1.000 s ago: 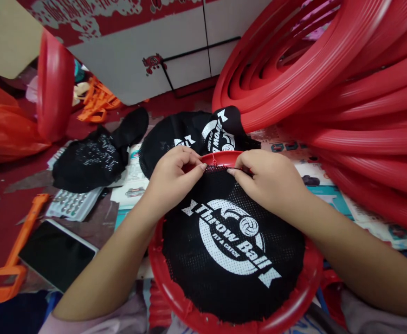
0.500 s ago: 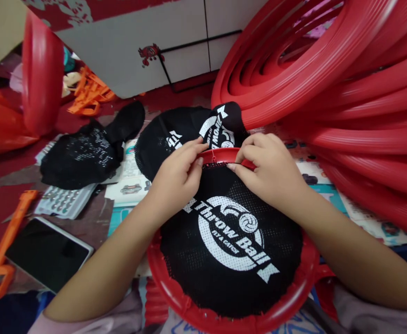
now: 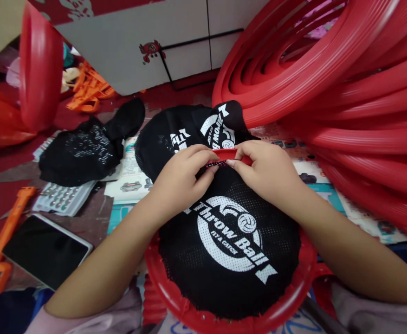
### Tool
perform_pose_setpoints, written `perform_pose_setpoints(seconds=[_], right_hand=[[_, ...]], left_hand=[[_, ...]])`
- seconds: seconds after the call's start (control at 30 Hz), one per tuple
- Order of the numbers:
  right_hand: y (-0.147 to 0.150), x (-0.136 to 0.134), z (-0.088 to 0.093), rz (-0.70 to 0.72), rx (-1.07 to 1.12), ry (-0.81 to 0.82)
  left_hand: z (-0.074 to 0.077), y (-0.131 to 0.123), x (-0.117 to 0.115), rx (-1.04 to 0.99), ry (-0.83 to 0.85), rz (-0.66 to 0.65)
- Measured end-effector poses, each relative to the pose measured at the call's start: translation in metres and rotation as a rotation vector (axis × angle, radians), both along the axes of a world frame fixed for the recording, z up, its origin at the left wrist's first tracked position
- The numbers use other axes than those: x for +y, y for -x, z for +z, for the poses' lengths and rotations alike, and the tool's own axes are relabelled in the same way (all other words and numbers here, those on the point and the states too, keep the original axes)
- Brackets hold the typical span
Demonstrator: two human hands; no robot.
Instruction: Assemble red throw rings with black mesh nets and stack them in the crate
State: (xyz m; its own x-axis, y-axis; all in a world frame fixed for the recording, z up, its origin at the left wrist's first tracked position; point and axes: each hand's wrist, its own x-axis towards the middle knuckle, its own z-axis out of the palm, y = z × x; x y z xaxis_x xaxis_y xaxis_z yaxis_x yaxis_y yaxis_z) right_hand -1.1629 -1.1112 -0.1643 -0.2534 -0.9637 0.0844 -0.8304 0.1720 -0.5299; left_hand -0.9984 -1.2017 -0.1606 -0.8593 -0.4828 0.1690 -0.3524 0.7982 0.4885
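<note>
A red plastic ring (image 3: 287,301) lies in front of me, with a black mesh cloth (image 3: 196,283) printed "Throw Ball" across its inside. At the ring's far edge my left hand (image 3: 192,171) pinches the mesh's edge between thumb and fingers. Close to its right, my right hand (image 3: 259,162) is closed, thumb and finger gripping the mesh edge at the rim. A short stretch of red rim shows between the two hands. More black printed mesh pieces (image 3: 161,134) lie just beyond the ring.
Many red rings (image 3: 363,102) are piled at the right. On the left are a crumpled black mesh (image 3: 81,153), a calculator (image 3: 64,199), a dark-screened tablet (image 3: 46,250), an orange plastic part (image 3: 11,227) and a standing red ring (image 3: 39,69). Behind stands a white panel (image 3: 126,51).
My left hand has moved right along the far rim, closer to my right hand, and now pinches the mesh edge there. My right hand has barely moved.
</note>
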Motion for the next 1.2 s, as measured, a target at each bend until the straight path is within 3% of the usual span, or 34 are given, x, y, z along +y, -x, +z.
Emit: perform_pose_setpoints(seconds=[0.27,0.6,0.9,1.2], right_hand=[[-0.004,-0.004,-0.003,-0.022,0.075,-0.027],[0.000,-0.009,-0.006,-0.067,-0.113,-0.015],[0.008,-0.003,-0.003,0.034,-0.222,0.058],[0.017,-0.005,0.000,-0.042,-0.381,0.021]], left_hand=[[-0.005,-0.005,0.002,-0.048,0.131,-0.064],[-0.015,-0.006,-0.001,-0.077,0.232,-0.065],[-0.014,-0.006,0.003,-0.173,0.302,-0.031],[-0.016,-0.008,0.000,-0.133,0.335,-0.076]])
